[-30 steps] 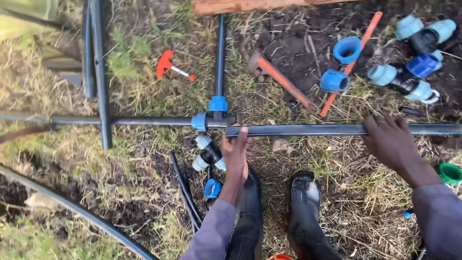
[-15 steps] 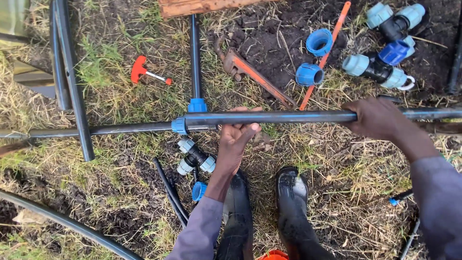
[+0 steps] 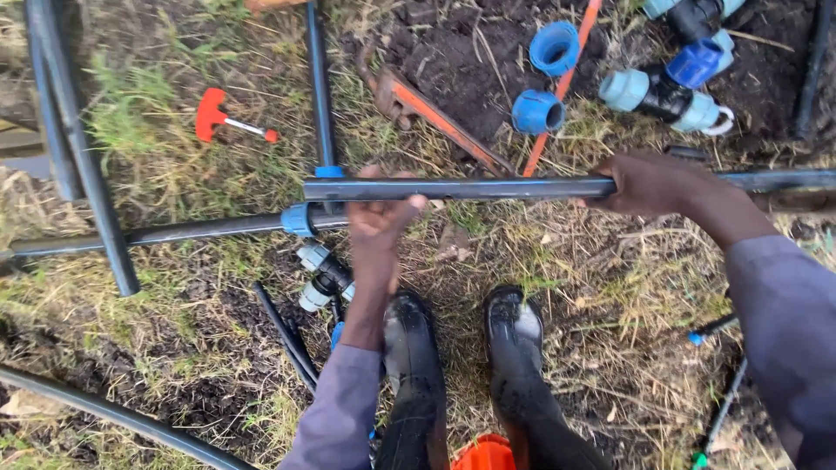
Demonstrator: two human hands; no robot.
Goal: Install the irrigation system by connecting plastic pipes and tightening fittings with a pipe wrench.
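black pipe held over the grass in both hands

long black plastic pipe [image 3: 488, 187] held level above the grass, its left end free, just beside the blue-collared tee fitting [image 3: 315, 213] on the lower black pipe [image 3: 174, 232]. left hand [image 3: 376, 218] clamped around the held pipe near that free end; right hand [image 3: 649, 183] clamped around it further right. below, two black rubber boots [image 3: 461, 365] planted on the grass. further out: orange pipe wrench [image 3: 435, 122], two loose blue plastic caps [image 3: 544, 78], a cluster of blue and black couplings [image 3: 675, 78], a red-handled key [image 3: 222, 120].
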